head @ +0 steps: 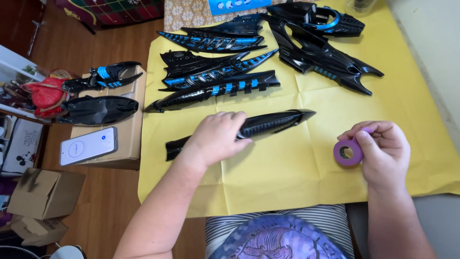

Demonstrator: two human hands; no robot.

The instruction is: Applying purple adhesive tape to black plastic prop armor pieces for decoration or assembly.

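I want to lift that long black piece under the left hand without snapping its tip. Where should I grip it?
Probably the thick middle of the long black piece, from above, fingers across its width, about where the left hand rests now. It lies flat on the yellow paper, and both ends taper thin, so they look weakest.
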